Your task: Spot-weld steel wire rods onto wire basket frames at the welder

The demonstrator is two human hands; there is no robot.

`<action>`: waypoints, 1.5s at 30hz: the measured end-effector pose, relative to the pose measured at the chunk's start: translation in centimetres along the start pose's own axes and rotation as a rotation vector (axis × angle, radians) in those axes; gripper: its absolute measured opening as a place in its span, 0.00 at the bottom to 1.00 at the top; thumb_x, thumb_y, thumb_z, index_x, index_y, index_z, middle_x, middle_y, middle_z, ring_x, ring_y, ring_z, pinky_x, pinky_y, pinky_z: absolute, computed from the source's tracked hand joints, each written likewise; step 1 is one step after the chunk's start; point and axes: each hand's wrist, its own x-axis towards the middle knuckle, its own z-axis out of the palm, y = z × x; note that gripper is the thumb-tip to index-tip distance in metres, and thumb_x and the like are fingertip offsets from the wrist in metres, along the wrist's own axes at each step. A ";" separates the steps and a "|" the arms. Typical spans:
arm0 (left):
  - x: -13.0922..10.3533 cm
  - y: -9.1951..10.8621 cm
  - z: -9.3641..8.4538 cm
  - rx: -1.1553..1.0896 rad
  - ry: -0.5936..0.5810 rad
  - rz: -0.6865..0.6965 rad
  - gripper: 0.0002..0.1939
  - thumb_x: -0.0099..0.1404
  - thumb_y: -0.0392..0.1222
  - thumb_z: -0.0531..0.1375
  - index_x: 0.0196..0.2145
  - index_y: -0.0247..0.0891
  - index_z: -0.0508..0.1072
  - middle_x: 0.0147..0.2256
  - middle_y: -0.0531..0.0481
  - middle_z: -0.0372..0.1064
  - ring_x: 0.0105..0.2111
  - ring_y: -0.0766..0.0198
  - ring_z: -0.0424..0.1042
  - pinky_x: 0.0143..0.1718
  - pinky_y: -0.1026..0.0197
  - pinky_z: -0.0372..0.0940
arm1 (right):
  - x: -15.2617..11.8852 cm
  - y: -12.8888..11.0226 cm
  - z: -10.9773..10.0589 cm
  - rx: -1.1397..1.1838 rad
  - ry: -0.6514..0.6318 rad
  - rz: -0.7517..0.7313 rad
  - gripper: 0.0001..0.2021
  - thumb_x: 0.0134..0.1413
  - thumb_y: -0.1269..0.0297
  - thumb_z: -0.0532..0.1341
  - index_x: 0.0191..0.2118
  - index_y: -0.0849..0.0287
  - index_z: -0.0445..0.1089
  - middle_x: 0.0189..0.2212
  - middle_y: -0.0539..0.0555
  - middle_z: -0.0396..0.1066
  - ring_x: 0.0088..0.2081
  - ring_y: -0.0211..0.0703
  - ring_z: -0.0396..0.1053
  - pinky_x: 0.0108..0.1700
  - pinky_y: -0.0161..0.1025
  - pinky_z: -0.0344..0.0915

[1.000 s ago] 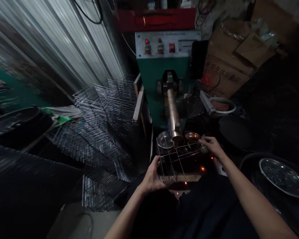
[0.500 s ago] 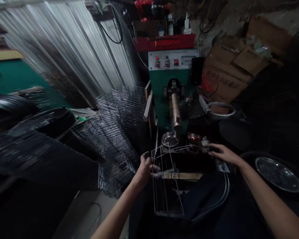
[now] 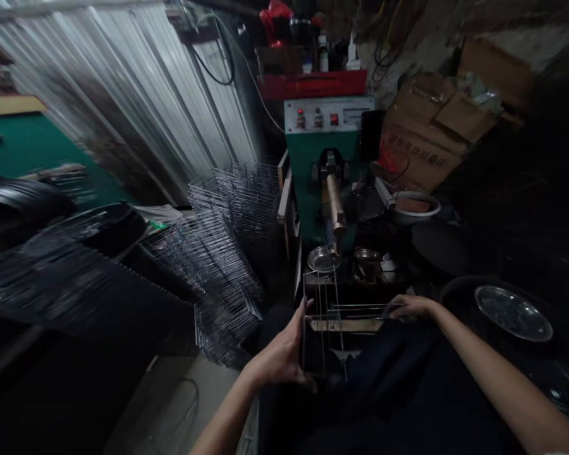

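Observation:
A thin wire frame (image 3: pixel 323 328) stands in front of the green machine (image 3: pixel 308 164), below its copper-coloured arm (image 3: pixel 334 202). My left hand (image 3: pixel 287 351) is spread along the frame's left side, thumb low and fingers up, gripping it. My right hand (image 3: pixel 410 306) has its fingers curled round the right end of the frame's long wires. Just under the arm's tip sits a round metal dish (image 3: pixel 321 259), behind the frame. A wooden strip (image 3: pixel 348 325) shows through the wires. Dim light hides the frame's lower right part.
Stacks of wire racks (image 3: pixel 218 246) lean at the left. On the right are a white bowl (image 3: pixel 415 208) holding a reddish block, a round metal lid (image 3: pixel 513 313) and a cardboard box (image 3: pixel 422 139). A second small dish (image 3: pixel 367 254) sits beside the first.
The wire frame has turned, and its curved loop no longer shows at the right. My left hand has moved lower and opened wider along its side. My right hand has come slightly left and down.

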 end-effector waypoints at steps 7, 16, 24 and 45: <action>1.4 -1.7 2.2 0.132 0.166 -0.028 0.62 0.42 0.45 0.77 0.68 0.42 0.48 0.62 0.35 0.59 0.63 0.39 0.63 0.65 0.35 0.61 | -1.6 -2.8 -2.9 -0.005 0.288 -0.182 0.27 0.38 0.44 0.75 0.42 0.57 0.81 0.42 0.57 0.78 0.43 0.51 0.73 0.43 0.41 0.69; 7.1 -5.7 4.5 0.068 0.244 -0.027 0.67 0.42 0.44 0.77 0.69 0.44 0.41 0.66 0.31 0.53 0.66 0.35 0.60 0.65 0.32 0.59 | 0.2 -9.8 -4.0 0.021 0.415 -0.453 0.23 0.47 0.42 0.71 0.29 0.61 0.75 0.28 0.51 0.72 0.34 0.44 0.67 0.40 0.40 0.62; 8.5 -8.1 3.8 0.051 0.289 -0.028 0.67 0.41 0.44 0.77 0.68 0.45 0.40 0.65 0.32 0.53 0.66 0.33 0.60 0.65 0.30 0.59 | 3.7 -11.7 -4.4 -0.026 0.499 -0.447 0.24 0.52 0.40 0.69 0.26 0.59 0.74 0.25 0.49 0.65 0.29 0.39 0.62 0.32 0.38 0.57; 11.3 -10.3 2.2 -0.041 0.286 -0.022 0.66 0.40 0.43 0.77 0.67 0.44 0.42 0.66 0.33 0.51 0.67 0.34 0.57 0.68 0.32 0.55 | 6.5 -12.9 -6.6 -0.064 0.488 -0.446 0.24 0.51 0.40 0.69 0.25 0.59 0.73 0.27 0.50 0.68 0.30 0.41 0.65 0.33 0.38 0.61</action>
